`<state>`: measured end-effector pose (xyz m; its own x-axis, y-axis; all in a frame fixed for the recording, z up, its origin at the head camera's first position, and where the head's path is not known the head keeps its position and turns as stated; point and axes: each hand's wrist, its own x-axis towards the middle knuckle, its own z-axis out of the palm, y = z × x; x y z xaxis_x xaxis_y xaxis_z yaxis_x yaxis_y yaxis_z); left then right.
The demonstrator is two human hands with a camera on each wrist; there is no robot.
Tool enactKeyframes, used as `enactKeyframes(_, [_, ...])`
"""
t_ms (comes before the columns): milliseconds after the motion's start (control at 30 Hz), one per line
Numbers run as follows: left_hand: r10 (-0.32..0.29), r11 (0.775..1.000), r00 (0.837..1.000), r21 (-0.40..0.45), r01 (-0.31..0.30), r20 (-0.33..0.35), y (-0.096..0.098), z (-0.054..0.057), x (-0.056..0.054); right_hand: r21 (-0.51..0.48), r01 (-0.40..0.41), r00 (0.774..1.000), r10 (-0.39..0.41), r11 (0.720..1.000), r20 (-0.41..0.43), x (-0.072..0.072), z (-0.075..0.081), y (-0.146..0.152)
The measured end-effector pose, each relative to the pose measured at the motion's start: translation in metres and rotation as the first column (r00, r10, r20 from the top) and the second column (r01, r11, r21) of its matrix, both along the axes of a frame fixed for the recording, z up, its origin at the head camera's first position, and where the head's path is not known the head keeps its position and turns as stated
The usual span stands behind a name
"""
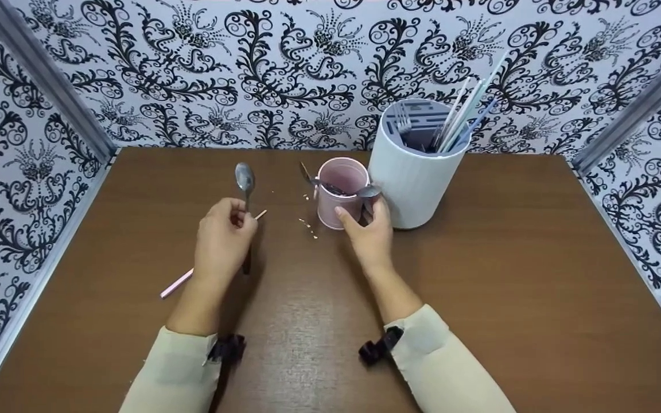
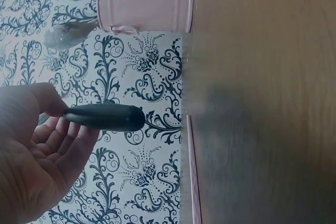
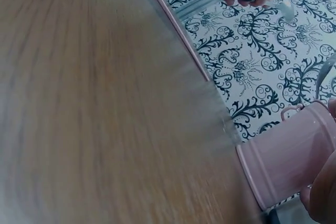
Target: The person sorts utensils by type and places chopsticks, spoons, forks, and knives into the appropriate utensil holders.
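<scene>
My left hand (image 1: 220,238) pinches a spoon (image 1: 244,178) by its dark handle, with the metal bowl pointing up above the table. In the left wrist view the black handle end (image 2: 113,117) sticks out past the fingers. A small pink bucket (image 1: 330,215) stands at the back middle, with spoons leaning in it and their bowls over the rim. The right hand (image 1: 372,238) grips this bucket from the right side, thumb on the front; its other fingers are mostly hidden. Below the left hand lies a thin pink stick (image 1: 177,283), partly covered by the wrist.
Right behind the bucket stands a tall white utensil holder (image 1: 408,189) with a grey slotted top, holding a fork and several straws (image 1: 471,106). Small light crumbs (image 1: 309,228) lie on the brown table (image 1: 508,298). Patterned walls enclose the back and sides.
</scene>
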<state>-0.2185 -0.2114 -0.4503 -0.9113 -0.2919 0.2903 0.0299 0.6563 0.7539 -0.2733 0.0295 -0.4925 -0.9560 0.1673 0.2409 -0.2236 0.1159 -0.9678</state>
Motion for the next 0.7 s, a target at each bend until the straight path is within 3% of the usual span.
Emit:
enactKeyframes(433, [0.015, 0.996, 0.995, 0.084, -0.007, -0.099, 0.02, 0.008, 0.005, -0.02, 0.035, 0.999, -0.036, 0.999, -0.033, -0.008, -0.011, 0.0])
enactKeyframes(567, [0.019, 0.993, 0.986, 0.118, 0.001, -0.168, 0.026, 0.013, 0.007, -0.035, 0.052, 0.997, -0.054, 0.998, -0.051, -0.011, -0.012, 0.0])
enactKeyframes(700, [0.018, 0.977, 0.968, 0.208, 0.036, -0.252, 0.035, 0.02, 0.009, -0.033, 0.052, 0.996, -0.054, 0.998, -0.076, -0.013, -0.014, 0.0])
